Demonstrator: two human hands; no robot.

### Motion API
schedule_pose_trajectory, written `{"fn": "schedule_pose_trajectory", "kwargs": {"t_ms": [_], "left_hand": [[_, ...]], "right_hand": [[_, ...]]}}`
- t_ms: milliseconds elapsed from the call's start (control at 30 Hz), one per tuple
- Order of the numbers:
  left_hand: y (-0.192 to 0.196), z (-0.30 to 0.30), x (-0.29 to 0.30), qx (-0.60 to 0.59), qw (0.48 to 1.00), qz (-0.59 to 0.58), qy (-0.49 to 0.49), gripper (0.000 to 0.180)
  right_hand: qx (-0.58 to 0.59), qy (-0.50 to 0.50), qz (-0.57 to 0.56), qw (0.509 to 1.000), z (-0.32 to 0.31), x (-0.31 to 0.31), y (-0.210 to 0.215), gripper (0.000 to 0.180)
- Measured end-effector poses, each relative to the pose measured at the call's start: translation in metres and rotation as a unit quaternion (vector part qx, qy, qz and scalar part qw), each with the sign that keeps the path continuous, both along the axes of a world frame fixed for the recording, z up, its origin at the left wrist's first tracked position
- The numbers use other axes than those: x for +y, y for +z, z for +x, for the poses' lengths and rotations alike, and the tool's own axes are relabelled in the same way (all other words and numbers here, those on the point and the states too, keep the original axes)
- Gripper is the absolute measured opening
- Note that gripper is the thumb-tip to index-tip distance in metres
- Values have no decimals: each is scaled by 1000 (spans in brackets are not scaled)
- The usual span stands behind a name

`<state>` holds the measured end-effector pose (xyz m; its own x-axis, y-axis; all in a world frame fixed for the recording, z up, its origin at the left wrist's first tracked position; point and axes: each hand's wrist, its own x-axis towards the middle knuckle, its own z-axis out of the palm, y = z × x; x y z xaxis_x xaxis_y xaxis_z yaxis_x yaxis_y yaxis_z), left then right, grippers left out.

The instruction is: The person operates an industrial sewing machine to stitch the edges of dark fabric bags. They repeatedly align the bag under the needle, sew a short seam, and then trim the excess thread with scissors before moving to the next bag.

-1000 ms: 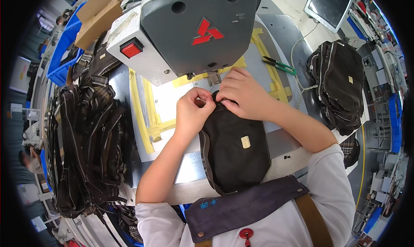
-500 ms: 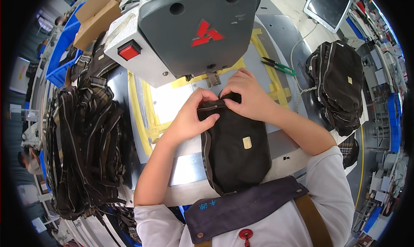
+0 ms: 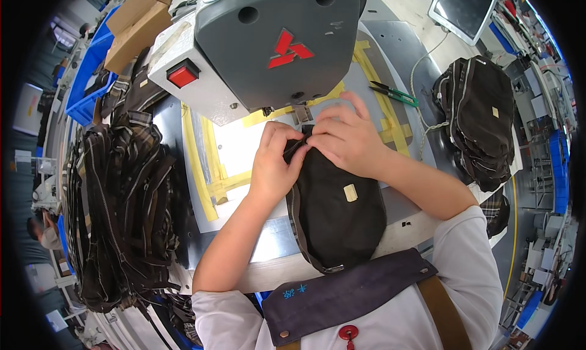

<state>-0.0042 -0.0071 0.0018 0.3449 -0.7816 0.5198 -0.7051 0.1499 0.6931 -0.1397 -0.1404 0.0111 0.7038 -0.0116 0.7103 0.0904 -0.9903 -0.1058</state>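
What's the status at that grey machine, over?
Left grip, right grip: both pinching far end of dark pouch. Cream tag facing up. Machine head just beyond; green-handled snips off right, untouched.

Dark zippered pouch (image 3: pixel 329 225), pale tag (image 3: pixel 350 193), lying flat, far end pinched

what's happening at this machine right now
A left hand and a right hand are pinching the far end of a dark zippered pouch, just in front of the grey machine head. The pouch lies with its small pale patch facing up. A heap of dark zippered pieces is on the left, a stack of similar pouches on the right, and green-handled snips lie untouched.
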Motion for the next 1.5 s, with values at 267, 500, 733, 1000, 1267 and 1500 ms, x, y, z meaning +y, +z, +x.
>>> {"fn": "schedule_pose_trajectory", "kwargs": {"t_ms": [267, 500, 733, 1000, 1267, 1500], "left_hand": [[-2, 2, 3, -59, 998, 3, 14, 25], [-5, 2, 4, -71, 997, 5, 5, 23], [-5, 2, 6, -92, 995, 34, -25, 20], [-4, -7, 4, -122, 990, 59, -38, 21], [0, -6, 5, -13, 996, -24, 81, 27], [-1, -3, 7, -68, 993, -52, 82, 26]], "right_hand": [[20, 9, -57, 998, -7, 0, -3, 8], [15, 26, -71, 997, -7, 3, -5, 9], [75, 7, 207, 975, 0, 3, 23, 12], [320, -1, 263, 910, 16, -13, 16, 12], [53, 9, 97, 994, 3, 9, 9, 12], [26, 24, 64, 997, -3, 8, 10, 19]]}}
